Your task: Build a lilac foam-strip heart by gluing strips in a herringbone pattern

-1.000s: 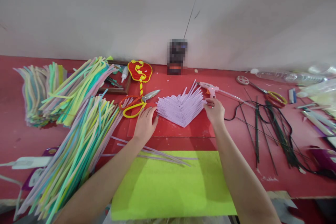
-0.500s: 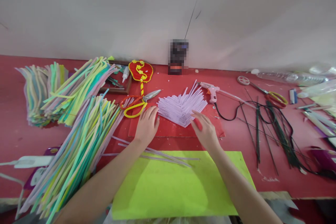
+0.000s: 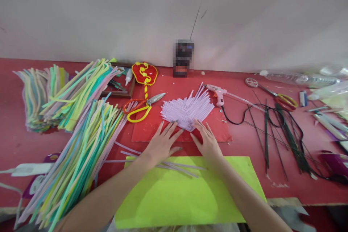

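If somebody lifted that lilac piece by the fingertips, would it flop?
The lilac piece is probably light, being thin strips. Its splayed upper ends may bend; the closely packed middle might hold firmer.

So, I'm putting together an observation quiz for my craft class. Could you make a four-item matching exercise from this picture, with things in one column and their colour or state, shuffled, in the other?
Column one
1. chevron-patterned piece
2. glue gun
3. large sheet nearest the person
4. left hand

Column two
A. bright yellow-green
B. spread open, palm down
C. lilac
D. pale pink, with a black cord running from its handle

Right pairs: 1-C, 2-D, 3-A, 4-B
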`<state>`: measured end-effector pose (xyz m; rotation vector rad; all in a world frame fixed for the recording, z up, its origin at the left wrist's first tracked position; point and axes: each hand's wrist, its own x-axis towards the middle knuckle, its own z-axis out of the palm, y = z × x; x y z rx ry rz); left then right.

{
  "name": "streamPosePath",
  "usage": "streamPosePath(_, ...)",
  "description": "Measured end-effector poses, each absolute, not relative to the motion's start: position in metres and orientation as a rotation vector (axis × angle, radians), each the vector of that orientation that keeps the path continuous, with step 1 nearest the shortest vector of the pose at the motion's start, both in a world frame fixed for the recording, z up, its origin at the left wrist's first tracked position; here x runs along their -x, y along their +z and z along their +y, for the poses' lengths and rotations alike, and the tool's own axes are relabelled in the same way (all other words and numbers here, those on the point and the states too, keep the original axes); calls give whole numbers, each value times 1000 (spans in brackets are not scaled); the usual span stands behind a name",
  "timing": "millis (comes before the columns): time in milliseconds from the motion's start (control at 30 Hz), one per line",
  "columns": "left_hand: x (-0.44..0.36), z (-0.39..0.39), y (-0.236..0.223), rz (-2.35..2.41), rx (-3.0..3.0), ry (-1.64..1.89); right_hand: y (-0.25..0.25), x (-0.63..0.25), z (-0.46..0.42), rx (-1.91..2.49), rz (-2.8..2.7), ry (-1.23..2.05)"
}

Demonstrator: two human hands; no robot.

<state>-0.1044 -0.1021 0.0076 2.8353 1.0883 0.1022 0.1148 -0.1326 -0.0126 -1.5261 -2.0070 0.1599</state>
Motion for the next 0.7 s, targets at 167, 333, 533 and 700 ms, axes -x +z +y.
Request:
streamPosePath(167, 102, -101, 6, 1116, -2818, 113, -10, -118, -145, 1557, -2138, 117)
streamPosePath(333, 102, -101, 6, 1124, -2816, 157, -13, -122, -152, 1549, -2172, 57)
streamPosePath(533, 101, -101, 9, 1100, -2807, 194, -14, -120, -149, 1579, -2166, 72)
streamPosePath(700, 99, -101, 11, 1103, -2801, 192, -13, -119, -148, 1588, -2160, 59)
